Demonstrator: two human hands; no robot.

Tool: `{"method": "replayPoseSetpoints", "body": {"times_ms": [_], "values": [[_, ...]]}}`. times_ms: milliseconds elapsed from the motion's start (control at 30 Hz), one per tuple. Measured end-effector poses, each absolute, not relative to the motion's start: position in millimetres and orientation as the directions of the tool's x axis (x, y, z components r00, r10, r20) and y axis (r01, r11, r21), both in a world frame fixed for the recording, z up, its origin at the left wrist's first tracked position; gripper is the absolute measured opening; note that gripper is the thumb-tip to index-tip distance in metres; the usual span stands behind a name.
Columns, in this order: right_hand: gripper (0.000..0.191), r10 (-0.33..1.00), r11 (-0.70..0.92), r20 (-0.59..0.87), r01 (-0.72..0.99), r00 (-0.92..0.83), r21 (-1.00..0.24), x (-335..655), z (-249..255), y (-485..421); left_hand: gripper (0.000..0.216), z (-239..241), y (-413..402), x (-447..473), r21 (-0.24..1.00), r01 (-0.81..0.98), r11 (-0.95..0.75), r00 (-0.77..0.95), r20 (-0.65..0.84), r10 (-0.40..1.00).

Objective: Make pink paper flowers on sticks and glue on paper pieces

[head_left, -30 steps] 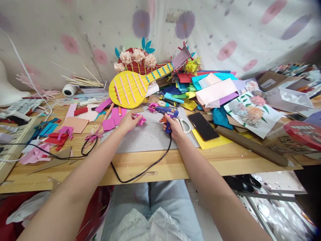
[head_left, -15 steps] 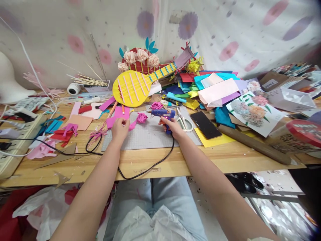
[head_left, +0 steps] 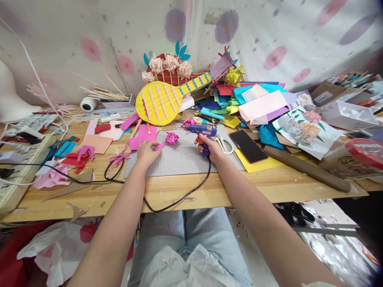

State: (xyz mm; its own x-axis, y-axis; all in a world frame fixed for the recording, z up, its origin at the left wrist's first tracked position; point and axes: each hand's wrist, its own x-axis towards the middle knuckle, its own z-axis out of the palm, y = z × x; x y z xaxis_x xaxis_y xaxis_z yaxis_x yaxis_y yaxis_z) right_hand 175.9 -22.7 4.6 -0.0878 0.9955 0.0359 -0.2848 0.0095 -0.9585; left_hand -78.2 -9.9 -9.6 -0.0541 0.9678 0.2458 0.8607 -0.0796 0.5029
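My right hand (head_left: 212,148) is closed around the handle of a blue hot glue gun (head_left: 201,130), whose nozzle points left above the grey cutting mat (head_left: 179,161). Near the mat's left side, my left hand (head_left: 149,154) has its fingers stretched out and apart. They reach the loose strip of a magenta paper rose (head_left: 172,138); I cannot make out how firmly they touch it. Behind that hand lies a flat magenta paper piece (head_left: 143,135). A second magenta flower (head_left: 189,122) is partly hidden behind the glue gun.
A yellow paper lute (head_left: 158,103) leans at the back. White-handled scissors (head_left: 225,144), a black phone (head_left: 248,146) and a wooden rolling pin (head_left: 308,169) lie rightward. The glue gun's black cord (head_left: 179,200) loops over the table's front. Coloured paper (head_left: 263,105) is heaped behind.
My left hand has uncurled its fingers and reached slightly right toward the rose's strip. My right hand has shifted a little right and up with the glue gun. The view has moved slightly.
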Motion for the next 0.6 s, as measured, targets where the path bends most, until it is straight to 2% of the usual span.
{"method": "replayPoseSetpoints", "body": {"times_ms": [67, 167, 300, 433, 600], "values": [[0.034, 0.995, 0.001, 0.029, -0.283, -0.094, -0.959, 176.1, 5.5, -23.0, 0.029, -7.8, -10.2, -76.5, 0.517, 0.853, -0.068, -0.069, 0.242, 0.968], [0.035, 0.996, -0.013, 0.013, -0.278, -0.092, -0.961, 176.2, 6.3, -23.2, 0.029, -4.0, -12.5, -71.5, 0.506, 0.856, -0.106, -0.067, 0.312, 0.948], [0.035, 0.995, -0.012, 0.015, -0.279, -0.094, -0.960, 175.4, 6.4, -23.0, 0.028, 0.5, -15.1, -60.8, 0.393, 0.900, -0.186, 0.019, 0.391, 0.920], [0.037, 0.997, -0.022, 0.000, -0.269, -0.082, -0.963, 174.0, 6.3, -22.6, 0.035, 1.4, -10.7, -51.3, 0.312, 0.932, -0.185, 0.060, 0.369, 0.928], [0.037, 0.999, -0.024, -0.010, -0.282, -0.053, -0.959, 173.7, 5.2, -21.9, 0.033, -1.9, -3.4, -52.7, 0.299, 0.952, -0.063, -0.034, 0.310, 0.950]]}}
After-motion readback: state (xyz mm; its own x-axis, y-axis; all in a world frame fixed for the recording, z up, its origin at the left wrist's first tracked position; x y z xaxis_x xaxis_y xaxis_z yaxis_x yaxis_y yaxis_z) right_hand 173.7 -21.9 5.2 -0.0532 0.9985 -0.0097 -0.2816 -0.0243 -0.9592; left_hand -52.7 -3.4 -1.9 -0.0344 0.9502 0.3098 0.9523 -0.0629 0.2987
